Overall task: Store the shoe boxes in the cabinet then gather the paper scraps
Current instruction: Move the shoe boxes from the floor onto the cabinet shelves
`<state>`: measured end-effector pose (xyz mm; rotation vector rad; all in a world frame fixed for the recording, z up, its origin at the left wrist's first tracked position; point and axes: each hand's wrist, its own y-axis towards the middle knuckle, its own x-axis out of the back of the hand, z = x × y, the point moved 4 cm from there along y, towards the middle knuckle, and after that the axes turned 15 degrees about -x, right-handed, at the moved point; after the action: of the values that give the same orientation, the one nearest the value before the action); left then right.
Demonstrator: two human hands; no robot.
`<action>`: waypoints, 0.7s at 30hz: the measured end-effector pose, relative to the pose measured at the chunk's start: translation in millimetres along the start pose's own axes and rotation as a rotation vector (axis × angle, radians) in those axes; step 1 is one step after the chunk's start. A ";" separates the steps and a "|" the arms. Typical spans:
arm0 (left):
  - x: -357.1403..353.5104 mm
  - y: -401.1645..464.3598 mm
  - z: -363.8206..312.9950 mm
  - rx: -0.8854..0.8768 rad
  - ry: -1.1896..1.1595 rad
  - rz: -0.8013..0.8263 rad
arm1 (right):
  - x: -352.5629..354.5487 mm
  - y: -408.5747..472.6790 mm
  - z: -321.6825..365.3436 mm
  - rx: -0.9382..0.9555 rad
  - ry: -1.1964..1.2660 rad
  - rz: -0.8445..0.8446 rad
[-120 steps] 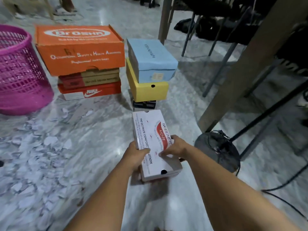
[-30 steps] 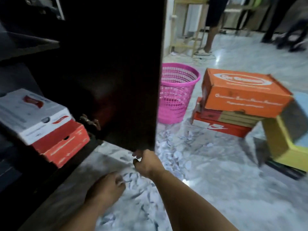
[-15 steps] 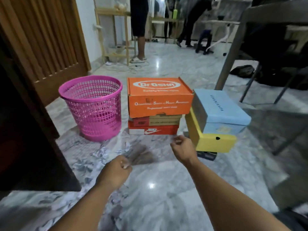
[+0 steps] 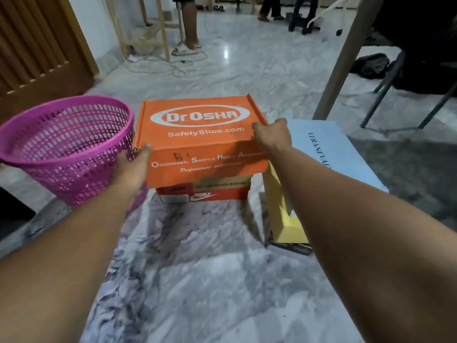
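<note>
A big orange Dr.OSHA shoe box (image 4: 197, 134) tops a stack on the marble floor, above a thin brown box (image 4: 222, 184) and a red Nike box (image 4: 202, 195). My left hand (image 4: 131, 167) presses the orange box's near left corner. My right hand (image 4: 273, 134) grips its right edge. To the right, a light blue box (image 4: 329, 144) lies on a yellow box (image 4: 279, 209), with a black box (image 4: 291, 246) beneath. White paper scraps (image 4: 138, 268) litter the floor in front. A dark cabinet edge (image 4: 12, 211) shows at far left.
A pink mesh basket (image 4: 66, 149) stands right beside the orange box on the left. A slanted wooden table leg (image 4: 346, 58) and chair legs (image 4: 385, 90) are behind on the right. Cables (image 4: 168, 65) and a person's feet (image 4: 185, 48) are farther back.
My view turned from the cabinet to the stacks and came closer. Both hands, free half a second ago, have reached forward and now sit on the sides of the orange box.
</note>
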<state>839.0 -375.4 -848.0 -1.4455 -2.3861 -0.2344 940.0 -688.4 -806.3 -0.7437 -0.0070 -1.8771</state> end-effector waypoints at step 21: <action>82.3 -212.2 -63.9 0.334 -0.385 -0.077 | 124.6 -157.4 -55.3 -0.157 -0.092 0.300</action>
<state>629.7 -426.7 -750.9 -1.3343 -2.6160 0.4453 751.2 -742.9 -737.9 -0.8860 0.1857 -1.5695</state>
